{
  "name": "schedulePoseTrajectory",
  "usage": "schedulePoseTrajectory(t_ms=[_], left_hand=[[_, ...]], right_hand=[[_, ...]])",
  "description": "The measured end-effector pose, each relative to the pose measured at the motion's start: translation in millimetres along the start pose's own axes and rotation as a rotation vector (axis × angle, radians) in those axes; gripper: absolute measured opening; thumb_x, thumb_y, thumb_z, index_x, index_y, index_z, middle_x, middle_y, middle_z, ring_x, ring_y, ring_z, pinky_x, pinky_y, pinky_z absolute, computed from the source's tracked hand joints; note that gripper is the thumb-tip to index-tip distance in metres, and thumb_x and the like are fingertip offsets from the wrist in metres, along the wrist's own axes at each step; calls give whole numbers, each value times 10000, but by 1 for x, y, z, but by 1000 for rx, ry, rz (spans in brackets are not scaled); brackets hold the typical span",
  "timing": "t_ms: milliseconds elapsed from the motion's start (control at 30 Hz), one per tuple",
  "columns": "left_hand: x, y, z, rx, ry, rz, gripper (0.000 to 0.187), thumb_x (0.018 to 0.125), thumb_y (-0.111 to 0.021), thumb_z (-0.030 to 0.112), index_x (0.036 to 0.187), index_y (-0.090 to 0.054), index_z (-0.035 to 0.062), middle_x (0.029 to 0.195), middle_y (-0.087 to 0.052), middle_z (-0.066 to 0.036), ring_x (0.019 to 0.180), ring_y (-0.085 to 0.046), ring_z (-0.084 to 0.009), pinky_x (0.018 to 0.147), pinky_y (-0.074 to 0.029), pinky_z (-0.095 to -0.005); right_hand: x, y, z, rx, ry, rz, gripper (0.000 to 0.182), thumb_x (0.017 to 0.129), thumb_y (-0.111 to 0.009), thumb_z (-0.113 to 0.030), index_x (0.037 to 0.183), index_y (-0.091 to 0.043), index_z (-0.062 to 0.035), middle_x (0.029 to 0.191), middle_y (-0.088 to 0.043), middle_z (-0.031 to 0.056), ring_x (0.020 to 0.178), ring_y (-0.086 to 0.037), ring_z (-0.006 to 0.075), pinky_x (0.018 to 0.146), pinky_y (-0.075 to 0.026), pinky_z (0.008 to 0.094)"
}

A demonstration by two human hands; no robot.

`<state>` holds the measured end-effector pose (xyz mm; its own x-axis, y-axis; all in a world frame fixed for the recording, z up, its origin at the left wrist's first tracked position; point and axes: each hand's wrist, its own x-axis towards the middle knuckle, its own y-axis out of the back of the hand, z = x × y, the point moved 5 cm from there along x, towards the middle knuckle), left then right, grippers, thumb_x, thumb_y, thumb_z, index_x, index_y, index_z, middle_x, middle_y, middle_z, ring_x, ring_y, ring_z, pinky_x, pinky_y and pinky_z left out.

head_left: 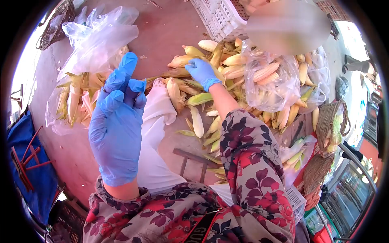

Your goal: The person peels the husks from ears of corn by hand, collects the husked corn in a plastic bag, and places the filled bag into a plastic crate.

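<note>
My left hand (117,121), in a blue disposable glove, is raised close to the camera with its fingers partly bent and apart. Nothing shows in it. My right hand (202,73), gloved the same way, reaches to the left side of a heap of corn. Its fingers are closed round an ear of corn (219,75), mostly hidden by the hand. Husked and half-husked ears lie around it, among them a pale ear (196,121) and a green-husked ear (199,99). A clear plastic bag (270,91) with corn in it rests on the heap.
Another plastic bag (69,121) of corn and husks stands at the left, below crumpled plastic (101,38). A white crate (221,18) is at the top. A low wooden stool (193,158) is near my knees. A blue tarp (30,154) lies left; a co-worker sits behind the heap.
</note>
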<state>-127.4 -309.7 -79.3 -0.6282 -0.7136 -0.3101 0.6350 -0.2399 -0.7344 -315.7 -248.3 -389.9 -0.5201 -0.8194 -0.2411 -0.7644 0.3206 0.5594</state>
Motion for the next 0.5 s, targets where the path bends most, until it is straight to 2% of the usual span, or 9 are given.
schedulePoseTrajectory(t_ms=[67, 100, 133, 200, 233, 333, 400, 467, 500], left_hand=[[6, 6, 9, 1, -50, 24, 387, 817, -513, 75, 1188, -467, -27, 1344, -370, -129, 1009, -459, -179, 916, -358, -294], [9, 10, 16, 61, -89, 94, 352, 812, -529, 74, 1153, -484, -2, 1386, -305, -129, 1002, -440, -190, 926, -350, -310], [12, 12, 19, 72, -99, 110, 343, 812, -533, 79, 1142, -485, 3, 1390, -301, -128, 975, -437, -185, 923, -349, -309], [17, 16, 23, 97, -117, 138, 324, 811, -543, 87, 1122, -489, 13, 1398, -291, -127, 921, -430, -176, 917, -345, -306], [23, 19, 24, 107, -107, 132, 289, 798, -566, 91, 1072, -499, 28, 1424, -259, -122, 855, -401, -161, 870, -350, -288], [27, 19, 18, 50, -10, 216, 240, 770, -565, -9, 955, -420, 40, 1450, -208, -87, 813, -342, -142, 834, -354, -283], [27, 19, 16, 82, -1, 214, 281, 796, -546, 22, 1060, -450, 5, 1453, -191, -98, 863, -374, -150, 873, -354, -297], [22, 20, 17, 95, -3, 210, 330, 813, -539, 46, 1127, -458, -18, 1454, -185, -106, 893, -392, -157, 898, -353, -306], [23, 22, 19, 68, -23, 98, 390, 827, -527, 69, 1192, -446, -43, 1454, -181, -119, 936, -409, -170, 928, -355, -319]], right_hand=[[45, 10, -1, -299, -3, 44, 496, 771, -606, -398, 1069, -562, -3, 996, -613, 192, 898, -599, 322, 791, -470, 391], [69, -2, 16, -350, -80, -40, 509, 757, -613, -407, 1068, -558, -9, 1008, -604, 204, 918, -586, 339, 803, -464, 404], [90, -14, 33, -405, -152, -118, 521, 742, -620, -416, 1068, -554, -14, 1020, -595, 216, 937, -574, 356, 815, -457, 417], [117, -34, 53, -465, -195, -162, 576, 715, -634, -450, 1096, -530, -31, 1037, -587, 216, 980, -565, 343, 825, -456, 418], [127, -39, 60, -467, -215, -178, 590, 708, -638, -456, 1106, -524, -36, 1038, -587, 215, 988, -563, 342, 829, -455, 417], [134, -48, 66, -521, -299, -202, 640, 674, -656, -483, 1124, -522, -48, 1046, -592, 189, 1002, -559, 334, 847, -454, 400], [135, -41, 62, -566, -341, -302, 640, 665, -664, -482, 1121, -528, -53, 1054, -591, 179, 1005, -559, 328, 852, -453, 393], [134, -38, 68, -463, -212, -360, 579, 671, -684, -430, 1086, -548, -50, 1064, -589, 167, 1005, -558, 317, 847, -452, 385], [122, -28, 62, -400, -157, -362, 567, 672, -690, -416, 1082, -551, -49, 1065, -588, 168, 1007, -556, 317, 846, -451, 384]])
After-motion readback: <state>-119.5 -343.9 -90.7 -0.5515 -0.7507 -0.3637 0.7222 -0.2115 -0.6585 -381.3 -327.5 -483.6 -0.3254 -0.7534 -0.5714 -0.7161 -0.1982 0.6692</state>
